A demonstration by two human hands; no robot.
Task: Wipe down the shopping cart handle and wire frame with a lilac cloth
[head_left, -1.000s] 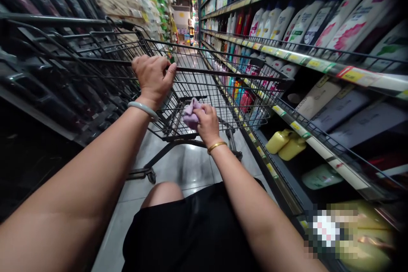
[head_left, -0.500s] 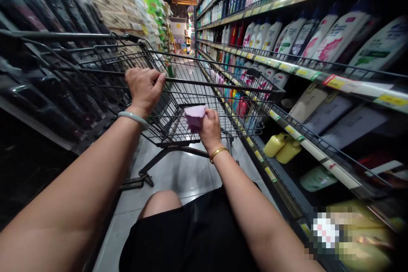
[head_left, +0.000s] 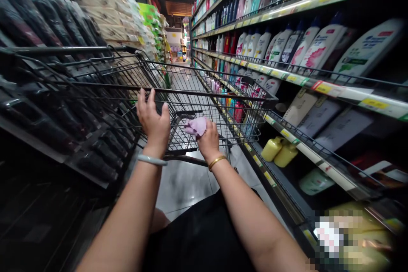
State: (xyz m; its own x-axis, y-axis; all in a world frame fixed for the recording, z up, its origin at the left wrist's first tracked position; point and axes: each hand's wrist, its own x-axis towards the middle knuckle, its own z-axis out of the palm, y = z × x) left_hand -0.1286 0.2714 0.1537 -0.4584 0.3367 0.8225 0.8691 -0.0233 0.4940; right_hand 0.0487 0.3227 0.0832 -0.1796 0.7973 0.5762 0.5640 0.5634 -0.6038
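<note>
A black wire shopping cart stands in front of me in a store aisle. My left hand is raised at the cart's handle bar with fingers stretched upward and apart, the palm toward the bar, holding nothing. A pale bangle sits on that wrist. My right hand is closed around a small crumpled lilac cloth, held just behind the cart's rear edge. A gold bangle circles the right wrist.
Shelves of white, pink and blue bottles run along the right, with yellow bottles low down. Dark packaged goods fill the left racks, stacked paper packs beyond. The grey tiled aisle floor leads ahead.
My left hand has let go of the cart's handle bar and opened, fingers now pointing up. The right hand with the lilac cloth stayed near the cart's rear edge. The view tilted upward.
</note>
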